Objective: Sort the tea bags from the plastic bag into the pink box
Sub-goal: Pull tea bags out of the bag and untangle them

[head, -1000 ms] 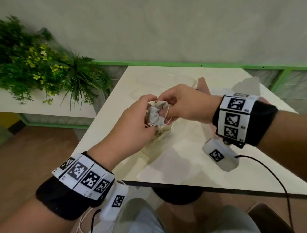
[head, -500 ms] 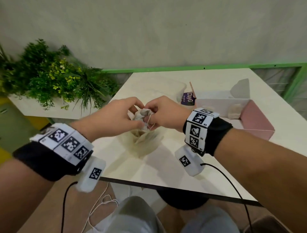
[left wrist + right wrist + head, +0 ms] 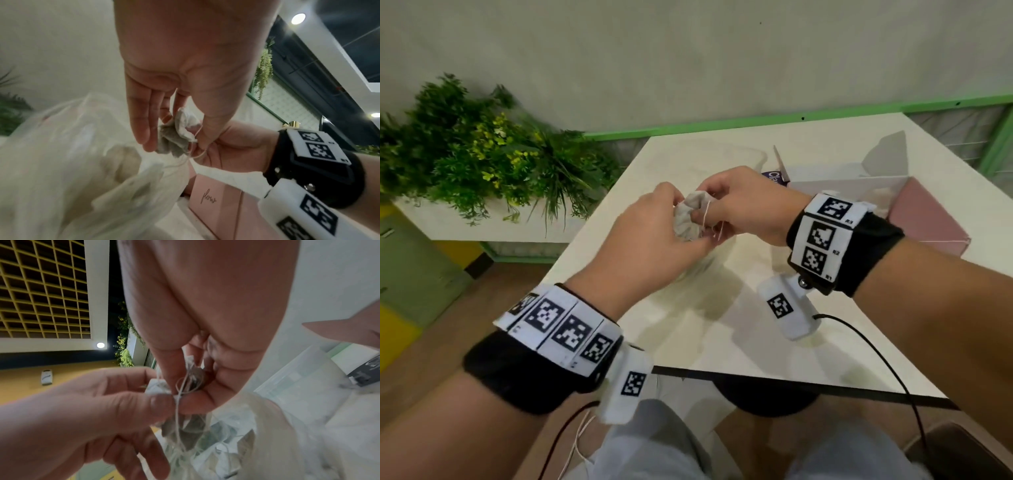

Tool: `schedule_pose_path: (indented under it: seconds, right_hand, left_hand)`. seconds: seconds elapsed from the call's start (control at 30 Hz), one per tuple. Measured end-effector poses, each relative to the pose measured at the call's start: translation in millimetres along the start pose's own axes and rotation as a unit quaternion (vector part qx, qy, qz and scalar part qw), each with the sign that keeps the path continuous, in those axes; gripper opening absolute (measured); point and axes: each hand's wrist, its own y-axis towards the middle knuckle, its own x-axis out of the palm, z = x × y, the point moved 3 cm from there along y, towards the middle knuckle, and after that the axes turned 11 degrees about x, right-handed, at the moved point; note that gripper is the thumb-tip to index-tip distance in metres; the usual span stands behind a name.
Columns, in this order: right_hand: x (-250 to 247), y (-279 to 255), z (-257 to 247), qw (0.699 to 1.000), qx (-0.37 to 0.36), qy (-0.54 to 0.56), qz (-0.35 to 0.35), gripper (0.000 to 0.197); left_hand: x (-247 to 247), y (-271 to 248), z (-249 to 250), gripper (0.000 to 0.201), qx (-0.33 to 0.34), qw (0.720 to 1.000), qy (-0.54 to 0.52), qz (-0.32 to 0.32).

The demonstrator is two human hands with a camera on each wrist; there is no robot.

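Note:
A crumpled bunch of tea bags (image 3: pixel 688 219) with tangled white strings (image 3: pixel 707 214) hangs between both hands above the table. My left hand (image 3: pixel 678 222) holds the bunch from the left, thumb and fingers curled round it (image 3: pixel 174 131). My right hand (image 3: pixel 714 216) pinches the bags and their strings from the right (image 3: pixel 185 386). Just below them is the clear plastic bag (image 3: pixel 72 162), open, with more tea bags inside (image 3: pixel 216 443). The pink box (image 3: pixel 924 219) stands open on the table to the right, beyond my right wrist.
A clear plastic container (image 3: pixel 722 161) and a purple-labelled packet (image 3: pixel 774 176) lie at the back of the white table (image 3: pixel 722 342). The box's white flaps (image 3: pixel 859 171) stand up behind it. Green plants (image 3: pixel 482 154) fill a ledge at the left.
Both hands have stayed together on the tea bag bunch, working its strings. The head view has turned, so the pink box now shows at the right.

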Motion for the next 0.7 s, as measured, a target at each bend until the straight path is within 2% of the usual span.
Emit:
schedule_pose_path:
  seconds: [0.1, 0.13, 0.2, 0.27, 0.37, 0.53, 0.7]
  right_hand:
    - [3, 1, 8, 0.999, 0.025, -0.039, -0.003, 0.013]
    - [5, 1, 10, 0.998, 0.030, -0.049, 0.003, 0.013]
    - [8, 2, 14, 0.998, 0.032, -0.060, 0.018, 0.013]
    - [10, 4, 16, 0.997, 0.032, -0.062, 0.035, 0.012]
    - [10, 5, 16, 0.997, 0.028, -0.059, 0.050, 0.011]
    - [2, 2, 11, 0.996, 0.027, -0.026, 0.083, 0.009]
    - [-3, -11, -5, 0.994, 0.011, 0.099, 0.043, 0.004]
  left_hand:
    - [23, -4, -16, 0.075, -0.001, 0.996, -0.022, -0.082]
    - [29, -6, -22, 0.076, 0.003, 0.994, -0.015, -0.108]
    - [37, -7, -30, 0.061, 0.020, 0.992, -0.003, -0.125]
    - [38, -6, -33, 0.041, 0.032, 0.994, -0.016, -0.104]
    - [29, 0, -38, 0.025, 0.011, 0.996, -0.079, -0.048]
    - [15, 11, -53, 0.029, -0.064, 0.973, -0.217, 0.041]
    - [-5, 21, -48, 0.019, -0.072, 0.949, -0.281, 0.123]
